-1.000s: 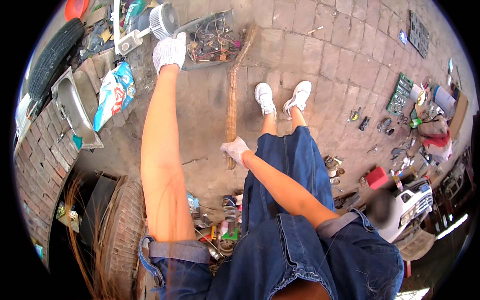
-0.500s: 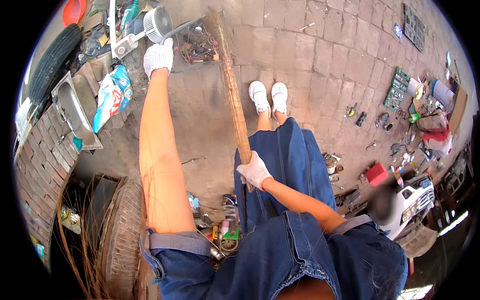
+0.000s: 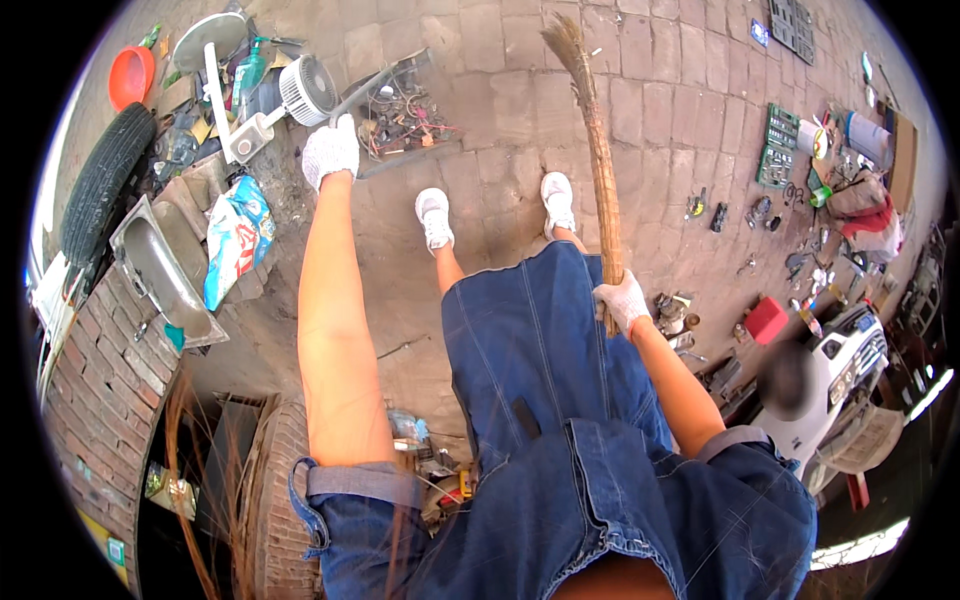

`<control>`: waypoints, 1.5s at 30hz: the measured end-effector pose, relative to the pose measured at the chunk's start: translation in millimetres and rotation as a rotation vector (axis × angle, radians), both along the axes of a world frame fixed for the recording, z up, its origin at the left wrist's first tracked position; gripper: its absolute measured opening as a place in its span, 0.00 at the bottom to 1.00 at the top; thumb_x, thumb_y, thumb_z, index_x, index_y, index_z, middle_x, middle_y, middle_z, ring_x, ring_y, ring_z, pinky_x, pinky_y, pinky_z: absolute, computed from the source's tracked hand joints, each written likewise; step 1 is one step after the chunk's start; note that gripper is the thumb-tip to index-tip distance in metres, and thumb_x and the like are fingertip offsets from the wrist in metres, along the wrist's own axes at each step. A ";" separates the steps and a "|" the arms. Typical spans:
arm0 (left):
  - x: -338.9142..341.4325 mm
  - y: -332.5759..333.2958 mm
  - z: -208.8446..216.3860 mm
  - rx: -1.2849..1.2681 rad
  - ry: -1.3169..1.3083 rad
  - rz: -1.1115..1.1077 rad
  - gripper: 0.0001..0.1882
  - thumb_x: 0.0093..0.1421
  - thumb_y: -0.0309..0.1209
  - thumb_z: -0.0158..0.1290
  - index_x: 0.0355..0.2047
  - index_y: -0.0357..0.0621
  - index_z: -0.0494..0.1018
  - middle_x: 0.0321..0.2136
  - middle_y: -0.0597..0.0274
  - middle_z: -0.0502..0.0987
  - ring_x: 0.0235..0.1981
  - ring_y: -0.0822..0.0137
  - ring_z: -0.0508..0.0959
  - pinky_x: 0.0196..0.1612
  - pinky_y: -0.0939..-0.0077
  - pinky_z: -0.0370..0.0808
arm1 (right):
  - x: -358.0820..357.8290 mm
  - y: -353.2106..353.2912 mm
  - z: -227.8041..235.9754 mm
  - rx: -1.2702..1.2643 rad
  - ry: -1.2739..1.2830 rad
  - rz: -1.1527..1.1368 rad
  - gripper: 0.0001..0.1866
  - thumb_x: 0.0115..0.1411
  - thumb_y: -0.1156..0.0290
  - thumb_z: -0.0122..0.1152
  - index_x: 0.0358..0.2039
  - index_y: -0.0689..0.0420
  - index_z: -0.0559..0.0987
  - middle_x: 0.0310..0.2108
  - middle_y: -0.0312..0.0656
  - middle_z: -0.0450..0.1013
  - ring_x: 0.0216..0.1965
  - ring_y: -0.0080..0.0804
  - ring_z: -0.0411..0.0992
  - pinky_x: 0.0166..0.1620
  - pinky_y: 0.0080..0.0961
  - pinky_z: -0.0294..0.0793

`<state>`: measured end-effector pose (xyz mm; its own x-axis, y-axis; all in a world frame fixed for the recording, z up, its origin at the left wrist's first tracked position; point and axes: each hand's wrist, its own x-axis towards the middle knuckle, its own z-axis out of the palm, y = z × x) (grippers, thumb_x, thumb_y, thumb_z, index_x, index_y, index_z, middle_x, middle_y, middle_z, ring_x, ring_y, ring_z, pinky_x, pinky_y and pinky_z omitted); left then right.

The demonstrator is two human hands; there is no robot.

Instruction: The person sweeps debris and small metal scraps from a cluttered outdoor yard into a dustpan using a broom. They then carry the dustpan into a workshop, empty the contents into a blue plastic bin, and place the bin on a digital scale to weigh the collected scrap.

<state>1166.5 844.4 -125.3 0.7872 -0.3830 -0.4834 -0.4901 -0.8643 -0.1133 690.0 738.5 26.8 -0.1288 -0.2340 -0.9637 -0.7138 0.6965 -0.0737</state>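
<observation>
Gloved right hand (image 3: 622,303) grips broom (image 3: 597,160); left hand (image 3: 329,150) outstretched.

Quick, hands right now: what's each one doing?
Left hand: gloved, closed on the dustpan handle.
Right hand: gloved, closed around the broom near its upper end.

Broom (image 3: 598,150) handle's end inside right hand (image 3: 622,302)

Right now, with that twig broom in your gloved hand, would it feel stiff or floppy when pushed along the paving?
The broom looks stiff along its bound stalk, probably springy only at the splayed tip. It seems light: the right hand alone holds it.
</observation>
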 end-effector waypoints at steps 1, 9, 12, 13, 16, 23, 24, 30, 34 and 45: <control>-3.0 -5.3 6.6 -0.038 0.014 0.015 0.33 0.61 0.54 0.34 0.33 0.35 0.78 0.35 0.41 0.77 0.40 0.49 0.77 0.44 0.58 0.73 | -2.4 -0.3 2.1 0.008 0.004 -0.069 0.15 0.46 0.77 0.56 0.34 0.61 0.64 0.17 0.39 0.64 0.15 0.28 0.67 0.19 0.26 0.71; -10.7 -15.9 45.7 -0.070 0.281 0.074 0.34 0.58 0.56 0.37 0.36 0.35 0.77 0.37 0.40 0.76 0.43 0.48 0.76 0.46 0.58 0.71 | -20.3 78.2 -18.8 0.001 0.015 -0.630 0.07 0.49 0.78 0.56 0.25 0.57 0.66 0.15 0.36 0.64 0.15 0.25 0.65 0.19 0.23 0.71; -7.9 -17.0 47.5 -0.115 0.256 0.078 0.34 0.58 0.56 0.37 0.36 0.35 0.77 0.38 0.40 0.76 0.43 0.48 0.76 0.47 0.58 0.71 | -15.6 108.9 -29.8 0.095 0.001 -0.807 0.06 0.51 0.77 0.55 0.23 0.56 0.66 0.15 0.35 0.64 0.15 0.24 0.64 0.19 0.22 0.70; -8.4 -19.1 45.0 -0.110 0.233 0.053 0.33 0.59 0.54 0.36 0.36 0.34 0.77 0.37 0.40 0.76 0.43 0.48 0.76 0.47 0.58 0.71 | -10.3 118.7 -40.0 0.097 -0.004 -0.874 0.06 0.51 0.77 0.55 0.22 0.55 0.67 0.15 0.35 0.64 0.15 0.23 0.63 0.19 0.21 0.70; 7.0 -1.4 2.2 -0.165 0.196 -0.075 0.33 0.60 0.53 0.34 0.35 0.34 0.77 0.37 0.40 0.76 0.43 0.48 0.76 0.47 0.58 0.71 | 35.8 135.7 -65.2 0.179 -0.012 -1.027 0.08 0.52 0.77 0.54 0.20 0.55 0.67 0.15 0.34 0.64 0.14 0.22 0.63 0.19 0.21 0.69; 4.5 -13.8 17.6 -0.089 0.156 -0.221 0.31 0.63 0.49 0.30 0.35 0.35 0.76 0.35 0.39 0.76 0.40 0.46 0.77 0.44 0.57 0.72 | 216.5 226.3 -76.7 0.426 -0.256 -1.064 0.04 0.50 0.78 0.53 0.22 0.59 0.68 0.16 0.41 0.64 0.15 0.32 0.65 0.21 0.27 0.71; 8.0 -10.3 10.2 -0.080 0.142 -0.308 0.30 0.63 0.48 0.30 0.35 0.36 0.76 0.34 0.39 0.76 0.39 0.46 0.77 0.44 0.57 0.72 | 225.1 232.0 -67.9 0.453 -0.233 -1.039 0.04 0.50 0.77 0.55 0.23 0.59 0.68 0.16 0.40 0.65 0.15 0.31 0.65 0.21 0.28 0.71; 4.9 -7.7 12.3 -0.019 0.047 -0.537 0.21 0.65 0.42 0.30 0.41 0.46 0.71 0.31 0.42 0.77 0.35 0.46 0.78 0.37 0.54 0.74 | 203.1 244.9 11.6 0.318 -0.323 -1.035 0.08 0.50 0.78 0.56 0.28 0.57 0.65 0.19 0.38 0.65 0.17 0.26 0.64 0.22 0.26 0.70; 4.6 -6.0 13.7 -0.036 0.020 -0.570 0.16 0.64 0.38 0.35 0.44 0.48 0.70 0.29 0.44 0.77 0.32 0.48 0.79 0.34 0.56 0.75 | 150.3 242.0 44.3 0.218 -0.227 -0.992 0.12 0.47 0.79 0.55 0.31 0.57 0.64 0.19 0.38 0.65 0.17 0.27 0.67 0.21 0.27 0.73; 10.1 -6.1 7.4 0.034 -0.068 -0.670 0.20 0.56 0.42 0.52 0.47 0.50 0.68 0.29 0.48 0.78 0.32 0.52 0.79 0.33 0.59 0.75 | 137.0 238.9 -99.4 0.306 0.017 -0.358 0.07 0.48 0.76 0.54 0.24 0.69 0.72 0.16 0.47 0.71 0.16 0.40 0.72 0.19 0.34 0.74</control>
